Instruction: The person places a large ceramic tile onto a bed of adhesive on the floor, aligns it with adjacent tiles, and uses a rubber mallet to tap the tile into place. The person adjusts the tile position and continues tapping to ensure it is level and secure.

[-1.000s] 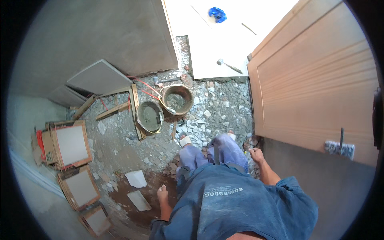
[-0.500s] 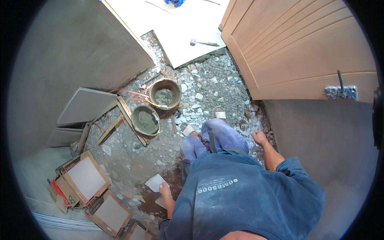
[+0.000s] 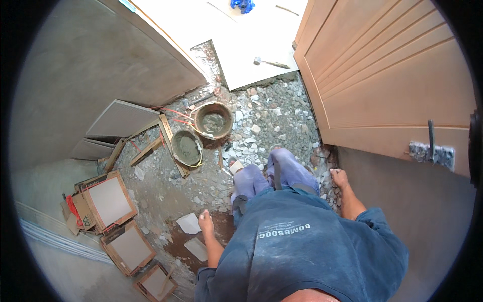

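Observation:
My left hand (image 3: 206, 220) is low beside my left leg, its fingers curled. Just left of it a white piece of tile (image 3: 188, 223) lies on the ground, and a second pale tile piece (image 3: 196, 248) lies by my forearm. My right hand (image 3: 339, 177) hangs by my right leg, near the rubble strip along the wall, fingers curled in. Whether anything small is inside either hand I cannot make out. Ahead stand two buckets: the farther bucket (image 3: 229, 121) holds a little grey mix, and the nearer bucket (image 3: 186, 147) looks fuller of grey mortar.
Broken stone (image 3: 261, 123) covers the ground before my feet. Beyond, a mallet (image 3: 270, 63) rests on large white tiles (image 3: 241, 45). A wooden door (image 3: 387, 75) stands at right. Boxed tiles (image 3: 110, 201), leaning tiles (image 3: 118, 121) and wood strips (image 3: 147, 152) line the left.
My left hand has moved forward, from the edge of the white tile piece to beside it. The view has shifted, and my knees now cover more of my feet.

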Available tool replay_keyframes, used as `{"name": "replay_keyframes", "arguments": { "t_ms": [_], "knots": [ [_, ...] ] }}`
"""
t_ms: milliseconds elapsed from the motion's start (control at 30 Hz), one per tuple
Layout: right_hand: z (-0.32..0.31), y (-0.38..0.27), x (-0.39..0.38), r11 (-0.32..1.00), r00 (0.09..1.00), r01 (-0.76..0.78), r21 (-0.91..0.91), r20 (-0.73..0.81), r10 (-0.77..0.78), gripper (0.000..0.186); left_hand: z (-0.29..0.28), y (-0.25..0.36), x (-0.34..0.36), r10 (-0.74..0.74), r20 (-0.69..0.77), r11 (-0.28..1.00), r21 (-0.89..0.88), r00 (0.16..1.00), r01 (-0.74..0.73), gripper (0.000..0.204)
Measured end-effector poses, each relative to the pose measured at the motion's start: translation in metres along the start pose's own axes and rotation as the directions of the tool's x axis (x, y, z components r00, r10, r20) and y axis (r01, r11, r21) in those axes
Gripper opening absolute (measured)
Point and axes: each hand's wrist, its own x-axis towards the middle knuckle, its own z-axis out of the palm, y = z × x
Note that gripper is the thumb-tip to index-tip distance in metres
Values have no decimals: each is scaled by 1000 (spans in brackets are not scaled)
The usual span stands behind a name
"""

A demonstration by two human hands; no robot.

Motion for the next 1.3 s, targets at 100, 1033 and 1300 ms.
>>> {"name": "replay_keyframes", "arguments": {
  "t_ms": [100,1033,1300],
  "knots": [
    [-22,-5,12,999,998,43,20,-43,-42,43,25,-15,-49,-77,30,996,41,997,76,40],
    [-48,-26,23,994,993,88,61,68,-92,36,55,-12,-85,-156,16,980,124,988,152,44],
    [-50,-4,38,985,991,45,167,117,-65,32,58,-57,-120,-374,5,919,133,927,370,46]
  ]
}}
